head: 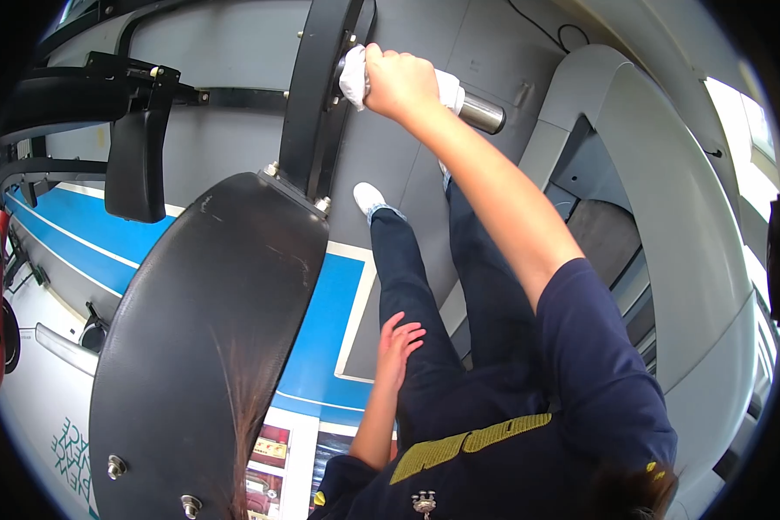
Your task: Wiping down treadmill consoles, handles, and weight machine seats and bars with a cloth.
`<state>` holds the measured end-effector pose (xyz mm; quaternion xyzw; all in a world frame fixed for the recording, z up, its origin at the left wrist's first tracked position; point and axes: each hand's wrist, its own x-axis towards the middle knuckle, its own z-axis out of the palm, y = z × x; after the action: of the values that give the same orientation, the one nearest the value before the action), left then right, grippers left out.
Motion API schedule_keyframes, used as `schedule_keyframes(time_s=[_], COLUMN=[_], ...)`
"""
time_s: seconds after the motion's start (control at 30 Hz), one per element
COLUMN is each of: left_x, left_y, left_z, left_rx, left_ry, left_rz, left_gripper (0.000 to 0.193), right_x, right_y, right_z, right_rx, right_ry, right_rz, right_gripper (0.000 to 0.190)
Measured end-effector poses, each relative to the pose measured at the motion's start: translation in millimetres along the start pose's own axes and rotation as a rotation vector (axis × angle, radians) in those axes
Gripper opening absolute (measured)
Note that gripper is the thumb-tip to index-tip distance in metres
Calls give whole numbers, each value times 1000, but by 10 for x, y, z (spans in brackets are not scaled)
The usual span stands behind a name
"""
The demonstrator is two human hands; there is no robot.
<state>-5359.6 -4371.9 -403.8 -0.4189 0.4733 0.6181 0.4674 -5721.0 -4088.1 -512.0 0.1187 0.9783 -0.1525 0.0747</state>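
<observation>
My right hand (404,81) grips a white cloth (450,89) wrapped around a metal bar (483,112). The bar sticks out from the black steel upright (309,97) of an exercise machine, and its bare silver end shows beyond the cloth. More of the cloth bulges out between my hand and the upright. My left hand (400,341) hangs in front of my left thigh, fingers apart, holding nothing. Just left of it is the machine's large black padded backrest (214,312), scuffed near its upper end and bolted to the upright.
Left of the upright are a smaller black pad (136,166) and black frame tubes. A large grey machine housing (682,195) stands close on my right. My white shoe (368,197) is on the grey floor, near a blue floor area (322,325) with white lines. A cable lies at the top.
</observation>
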Motion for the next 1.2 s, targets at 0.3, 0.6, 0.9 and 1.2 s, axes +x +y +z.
schedule_keyframes(time_s=[0.3,0.6,0.9,1.2], left_x=[2,-321,-1436,-1855], left_y=[10,-503,-2007,-3756], left_z=[-95,-212,-688,-1463], left_rx=[-9,-317,-398,-809], left_ry=[105,159,713,872], left_rz=[27,294,417,285], left_gripper=[45,44,46,56], right_x=[-920,-129,-691,-2211], right_y=[1276,292,1112,1991], right_z=[-244,-131,-224,-594], right_rx=[90,54,152,-282], right_ry=[-7,42,-254,-690], right_rz=[28,-183,-133,-62], right_gripper=[38,40,64,53])
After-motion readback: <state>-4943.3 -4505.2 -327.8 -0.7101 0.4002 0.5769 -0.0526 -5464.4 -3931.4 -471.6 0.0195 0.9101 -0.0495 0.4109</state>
